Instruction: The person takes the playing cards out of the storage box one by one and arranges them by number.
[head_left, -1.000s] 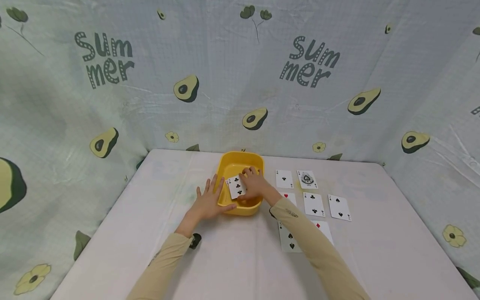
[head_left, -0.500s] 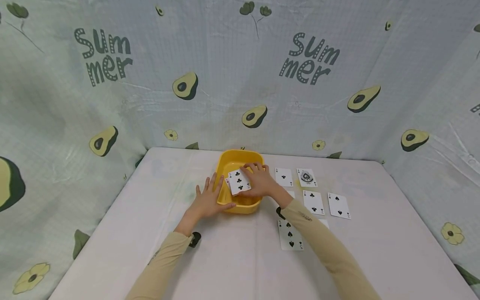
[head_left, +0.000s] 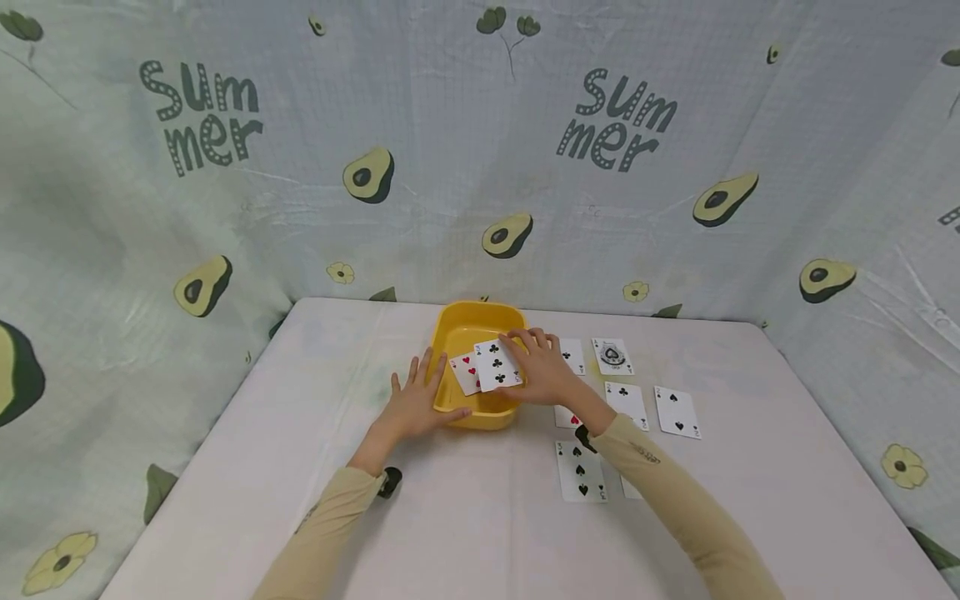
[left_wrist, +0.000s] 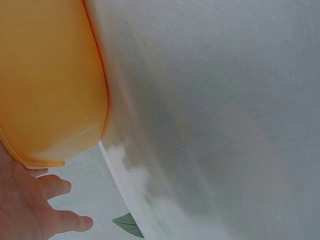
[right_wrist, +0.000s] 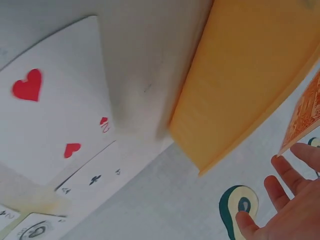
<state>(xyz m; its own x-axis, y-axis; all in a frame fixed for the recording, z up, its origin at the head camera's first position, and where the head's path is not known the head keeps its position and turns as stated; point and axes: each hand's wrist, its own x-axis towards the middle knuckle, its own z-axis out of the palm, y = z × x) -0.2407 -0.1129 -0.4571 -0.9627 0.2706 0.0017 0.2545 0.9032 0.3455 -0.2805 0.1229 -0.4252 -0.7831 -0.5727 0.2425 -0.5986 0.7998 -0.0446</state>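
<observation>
With fingers spread, my left hand (head_left: 411,407) rests against the near left rim of a yellow plastic bin (head_left: 480,312). My right hand (head_left: 546,367) pinches a three of clubs card (head_left: 487,367) at its right side, held above the bin near the right rim. In the right wrist view, the orange patterned back of the card (right_wrist: 305,111) shows at the right edge. A red hearts card (head_left: 462,375) lies in the bin, partly covered by the clubs card. Its full value is hidden.
Right of the bin, several cards lie face up: ace of spades (head_left: 613,357), two of clubs (head_left: 627,405), two of spades (head_left: 677,413), three of spades (head_left: 581,472), and a two of hearts (right_wrist: 57,100). My right forearm covers part of another card.
The right hand has lifted the three of clubs from inside the bin and carried it rightward, uncovering the hearts card. The left hand has stayed in place.
</observation>
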